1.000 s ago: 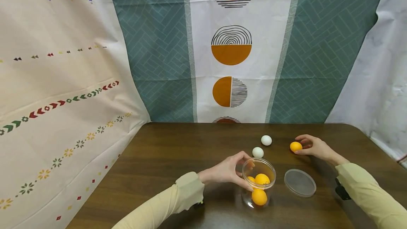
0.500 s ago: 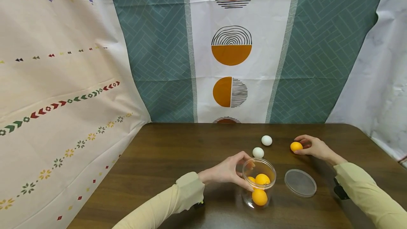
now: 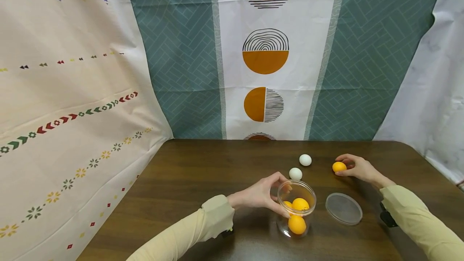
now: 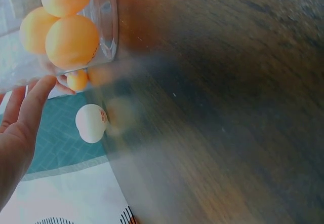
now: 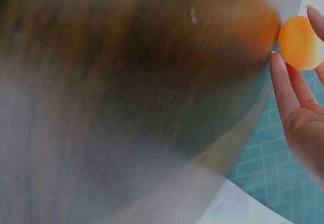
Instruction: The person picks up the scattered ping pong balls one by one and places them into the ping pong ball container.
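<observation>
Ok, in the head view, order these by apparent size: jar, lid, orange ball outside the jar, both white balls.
1. Jar
2. Lid
3. Orange ball outside the jar, nearer white ball, farther white ball: these look about alike, so I can't rank them surely.

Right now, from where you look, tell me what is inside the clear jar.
Three orange balls show inside the clear jar. In the head view, one is partly covered by a neighbouring ball; anything fully hidden behind the three cannot be seen.
</observation>
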Available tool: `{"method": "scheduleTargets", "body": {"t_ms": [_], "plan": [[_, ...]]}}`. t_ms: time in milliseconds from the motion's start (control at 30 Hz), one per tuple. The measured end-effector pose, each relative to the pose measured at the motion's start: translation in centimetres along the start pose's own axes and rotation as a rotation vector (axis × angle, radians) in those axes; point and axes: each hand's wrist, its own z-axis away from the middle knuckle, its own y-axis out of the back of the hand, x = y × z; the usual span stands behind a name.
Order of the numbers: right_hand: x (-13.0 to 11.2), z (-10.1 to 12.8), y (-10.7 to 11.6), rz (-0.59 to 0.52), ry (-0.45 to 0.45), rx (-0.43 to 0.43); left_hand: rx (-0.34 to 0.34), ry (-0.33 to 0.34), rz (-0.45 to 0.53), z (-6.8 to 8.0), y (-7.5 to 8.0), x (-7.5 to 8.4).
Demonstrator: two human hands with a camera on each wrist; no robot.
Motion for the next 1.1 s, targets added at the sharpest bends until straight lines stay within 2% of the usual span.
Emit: {"method": "scheduleTargets", "body": {"t_ms": [367, 1100], "plan": [[0.2, 0.0, -0.4, 0.018, 0.021, 0.017, -0.004, 0.012, -0.009, -0.2, 0.0, -1.1], [-0.2, 0.1, -0.3, -0.010, -0.027, 0.011, -0.003, 0.005, 0.000, -0.2, 0.1, -1.3]]}}
